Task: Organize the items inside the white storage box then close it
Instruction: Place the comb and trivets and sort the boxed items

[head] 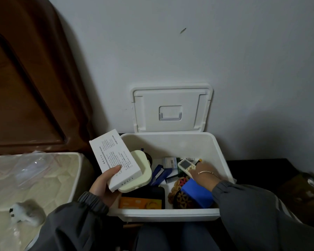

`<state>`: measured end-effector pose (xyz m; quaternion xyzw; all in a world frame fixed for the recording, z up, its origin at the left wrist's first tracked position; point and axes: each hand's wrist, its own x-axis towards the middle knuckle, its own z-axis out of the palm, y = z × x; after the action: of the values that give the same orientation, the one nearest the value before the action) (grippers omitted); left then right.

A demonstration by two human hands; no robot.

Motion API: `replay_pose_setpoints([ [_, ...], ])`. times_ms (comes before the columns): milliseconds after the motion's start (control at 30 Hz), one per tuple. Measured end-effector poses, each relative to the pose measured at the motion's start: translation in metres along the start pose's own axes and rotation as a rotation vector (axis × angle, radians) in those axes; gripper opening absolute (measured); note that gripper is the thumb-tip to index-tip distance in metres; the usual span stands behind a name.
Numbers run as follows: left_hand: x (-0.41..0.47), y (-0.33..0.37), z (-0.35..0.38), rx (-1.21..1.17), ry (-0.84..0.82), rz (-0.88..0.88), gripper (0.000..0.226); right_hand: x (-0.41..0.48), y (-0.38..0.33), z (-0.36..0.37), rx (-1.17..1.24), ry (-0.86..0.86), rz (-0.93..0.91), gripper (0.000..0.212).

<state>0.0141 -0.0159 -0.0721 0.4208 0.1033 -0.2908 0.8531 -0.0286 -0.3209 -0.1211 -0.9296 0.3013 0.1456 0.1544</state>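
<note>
White storage box point(169, 214) stood open just beyond the person's knees, its back against the wall, so closing was not yet done. Nearest inside lay an orange packet point(140, 203) against the front wall, with a blue block point(198, 194) and a patterned woven mat point(179, 196) to its right.

The left hand point(101, 185) gripped a white carton point(114, 160) printed with small text, stacked on a cream case point(141, 171), both lifted over the box's left rim. The right hand point(203, 171) reached deep inside and met the lower end of a white remote control point(186, 166); whether its fingers had curled round it could not be told.

Further in, a black comb point(172, 179), a blue stapler point(159, 175) and small cartons lay loosely mixed, so I judged the sorting only partly done.

The lid point(170, 109) leaned upright against the wall behind.

The carton's text was too small to read, and the box floor under the heap was hidden.
</note>
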Motion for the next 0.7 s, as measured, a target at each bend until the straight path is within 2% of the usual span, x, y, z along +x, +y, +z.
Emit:
replay_pose_setpoints([
  [133, -0.002, 0.005, -0.008, 0.013, 0.010, 0.017, 0.045, 0.003, 0.001, 0.000, -0.174, 0.039, -0.010, 0.037],
  [200, -0.004, 0.007, -0.012, 0.026, 0.011, 0.028, 0.043, -0.004, -0.005, -0.003, -0.263, 0.093, -0.092, 0.040],
  [233, -0.005, 0.008, -0.014, 0.032, 0.004, 0.033, 0.042, -0.010, -0.011, -0.005, -0.226, 0.122, -0.164, 0.041],
  [300, -0.006, 0.009, -0.014, 0.042, -0.006, 0.028, 0.040, -0.026, -0.031, -0.006, 0.063, 0.082, -0.340, 0.038],
  [367, -0.006, 0.008, -0.012, 0.064, -0.014, 0.007, 0.041, -0.048, -0.054, -0.009, 0.513, -0.161, -0.399, 0.041],
  [433, -0.005, 0.006, -0.007, 0.088, -0.018, -0.011, 0.042, -0.066, -0.073, -0.012, 0.865, -0.451, -0.347, 0.039],
  [467, -0.005, 0.004, -0.004, 0.092, -0.022, -0.016, 0.042, -0.070, -0.080, -0.012, 0.961, -0.554, -0.322, 0.033],
  [533, -0.005, 0.001, 0.000, 0.092, -0.039, -0.023, 0.041, -0.074, -0.088, -0.008, 1.076, -0.641, -0.297, 0.020],
  [700, -0.002, 0.009, 0.003, 0.123, -0.108, -0.005, 0.042, -0.061, -0.073, -0.011, 1.196, -0.602, -0.219, 0.031],
])
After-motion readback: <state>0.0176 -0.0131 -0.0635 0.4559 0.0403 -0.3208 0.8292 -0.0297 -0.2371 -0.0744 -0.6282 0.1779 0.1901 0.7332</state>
